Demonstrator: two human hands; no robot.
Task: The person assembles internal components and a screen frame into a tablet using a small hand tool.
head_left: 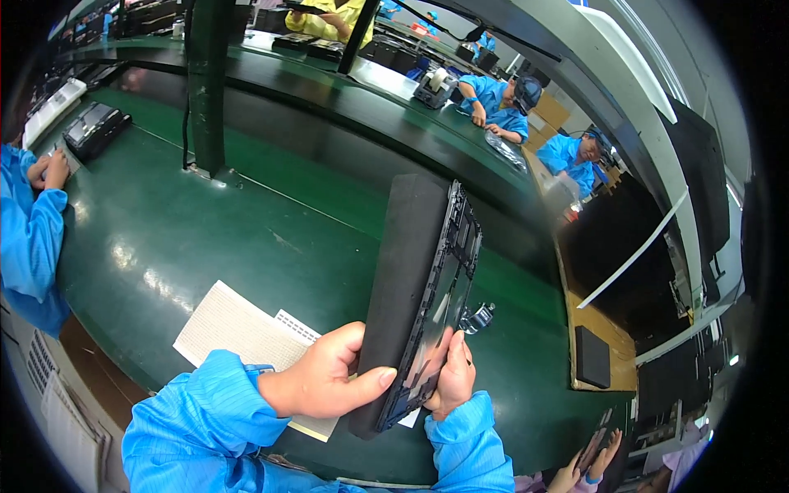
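Note:
My left hand (pixel 329 378) grips the near left side of a thick black foam block (pixel 403 255), its thumb pressed on the lower edge. Against the block's right side sits a thin dark frame (pixel 444 287) with small cutouts and a glossy, reflecting face. My right hand (pixel 452 380) holds that framed side low down, fingers partly hidden behind it. Block and frame are tilted up on edge above the bench. Beneath my left wrist lies an open lined notebook (pixel 222 324) with a spiral binding. Just right of the frame rests a small black and silver part (pixel 478 318).
A dark post (pixel 207 90) rises from the green bench (pixel 296 238). Black trays (pixel 97 130) stand near a co-worker's hands at far left. Co-workers in blue sit across the raised shelf near a tape dispenser (pixel 436 86). At right, another black block (pixel 593 357) lies on cardboard.

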